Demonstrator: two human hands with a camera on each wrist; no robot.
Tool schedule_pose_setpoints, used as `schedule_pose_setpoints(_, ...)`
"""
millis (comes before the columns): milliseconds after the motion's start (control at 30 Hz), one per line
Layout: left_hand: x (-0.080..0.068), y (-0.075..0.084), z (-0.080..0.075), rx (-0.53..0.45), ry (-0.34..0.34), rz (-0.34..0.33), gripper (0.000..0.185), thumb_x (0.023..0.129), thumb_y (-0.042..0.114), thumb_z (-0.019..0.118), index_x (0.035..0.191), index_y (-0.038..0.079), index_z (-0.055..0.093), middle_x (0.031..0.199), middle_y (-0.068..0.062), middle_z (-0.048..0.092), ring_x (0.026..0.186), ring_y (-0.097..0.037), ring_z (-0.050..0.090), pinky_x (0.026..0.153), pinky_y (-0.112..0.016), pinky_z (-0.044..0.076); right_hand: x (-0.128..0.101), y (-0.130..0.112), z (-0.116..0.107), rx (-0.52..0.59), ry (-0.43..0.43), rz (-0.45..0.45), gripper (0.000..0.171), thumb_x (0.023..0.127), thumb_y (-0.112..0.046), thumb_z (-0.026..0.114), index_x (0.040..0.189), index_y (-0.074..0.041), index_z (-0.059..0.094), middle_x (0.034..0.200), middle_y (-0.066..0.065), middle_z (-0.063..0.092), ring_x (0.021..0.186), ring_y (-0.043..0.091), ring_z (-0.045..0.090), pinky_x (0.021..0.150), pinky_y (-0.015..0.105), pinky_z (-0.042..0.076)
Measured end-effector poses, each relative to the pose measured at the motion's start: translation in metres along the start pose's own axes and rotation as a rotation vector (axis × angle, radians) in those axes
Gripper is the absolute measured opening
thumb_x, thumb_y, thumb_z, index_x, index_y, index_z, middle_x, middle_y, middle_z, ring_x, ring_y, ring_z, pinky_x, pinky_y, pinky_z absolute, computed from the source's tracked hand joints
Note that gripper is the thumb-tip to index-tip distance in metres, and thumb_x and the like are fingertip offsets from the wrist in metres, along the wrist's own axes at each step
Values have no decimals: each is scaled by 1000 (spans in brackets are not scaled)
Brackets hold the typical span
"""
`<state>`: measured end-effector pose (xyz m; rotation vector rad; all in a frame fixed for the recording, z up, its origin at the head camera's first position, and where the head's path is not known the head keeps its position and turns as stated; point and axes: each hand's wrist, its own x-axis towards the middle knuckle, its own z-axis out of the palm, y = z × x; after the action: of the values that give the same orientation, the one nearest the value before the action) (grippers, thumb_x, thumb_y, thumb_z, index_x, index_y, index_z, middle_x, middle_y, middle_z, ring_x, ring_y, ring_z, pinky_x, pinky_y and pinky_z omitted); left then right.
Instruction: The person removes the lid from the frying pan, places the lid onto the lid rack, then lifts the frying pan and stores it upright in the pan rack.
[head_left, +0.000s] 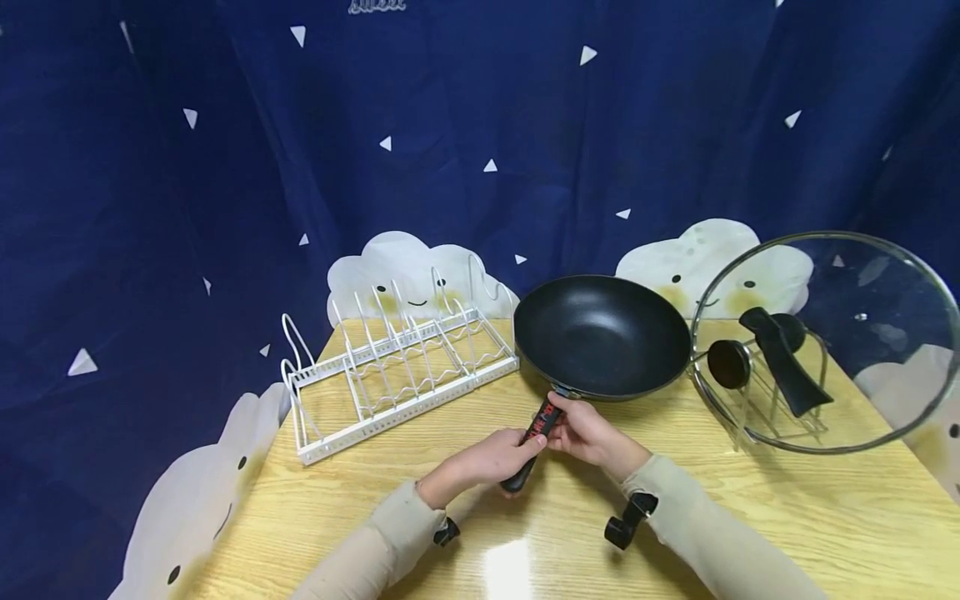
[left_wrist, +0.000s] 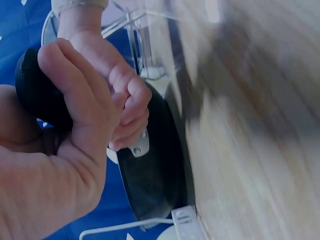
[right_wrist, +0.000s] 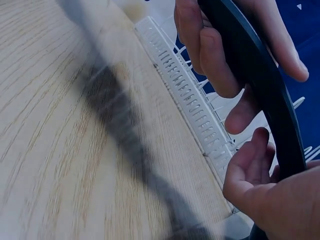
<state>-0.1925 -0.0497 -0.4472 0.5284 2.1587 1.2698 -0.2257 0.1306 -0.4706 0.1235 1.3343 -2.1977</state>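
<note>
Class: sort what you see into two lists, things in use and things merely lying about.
In use: black pan, its handle held by left hand and right hand.

Lying about: white wire rack, glass lid on its stand, wooden table.

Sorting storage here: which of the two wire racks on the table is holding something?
The smaller wire rack at right, propping the round glass lid. The long white wire rack at left holds nothing.
</note>
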Motion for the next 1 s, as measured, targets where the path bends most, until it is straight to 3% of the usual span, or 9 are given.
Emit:
schedule_pose_setpoints(200, 2, 2, 14, -18, 47, 15, 40, 101, 36, 42, 85, 2, 56, 51, -5, 49, 36, -16, 52, 49, -51, 52, -6, -5, -8, -44, -8, 33, 33, 104, -29, 30, 109, 3, 38, 85, 8, 59, 75, 18, 63, 69, 31, 51)
schedule_pose_setpoints(367, 4, 3, 24, -72, 34, 40, 41, 101, 34, 44, 105, -4, 58, 56, -4, 48, 39, -16, 52, 47, -48, 52, -12, -7, -15, -63, -31, 46, 31, 104, -27, 29, 109, 2, 37, 88, 8, 56, 77, 17, 61, 71, 33, 50)
schedule_pose_setpoints(433, 5, 3, 29, -102, 25, 46, 41, 101, 34, 44, 106, -4, 58, 57, -3, 48, 40, -16, 52, 45, -44, 52, -15, -7, -17, -66, -41, 50, 30, 104, -26, 28, 107, 3, 37, 87, 7, 57, 76, 16, 60, 70, 32, 50)
schedule_pose_setpoints(700, 9, 8, 43, -200, 4, 46, 36, 100, 33, 47, 80, 4, 54, 52, -4, 50, 39, -16, 51, 42, -38, 49, -22, -11, -26, -49, -71, 51, 29, 105, -23, 29, 107, 5, 38, 90, 9, 56, 80, 15, 61, 71, 29, 51)
schedule_pose_setpoints(867, 12, 13, 51, -208, 28, 65, 33, 100, 29, 47, 85, 1, 57, 66, 0, 49, 59, -11, 47, 54, -24, 39, -26, -13, -33, -29, -82, 49, 27, 105, -21, 32, 109, 5, 37, 96, 12, 56, 87, 19, 64, 82, 34, 52)
schedule_pose_setpoints(1000, 15, 18, 57, -210, 25, 52, 37, 99, 29, 46, 97, -5, 61, 78, -1, 54, 68, -12, 46, 60, -23, 36, -29, -16, -38, 1, -83, 62, 31, 104, -20, 32, 117, 9, 32, 100, 16, 55, 91, 23, 64, 93, 40, 46)
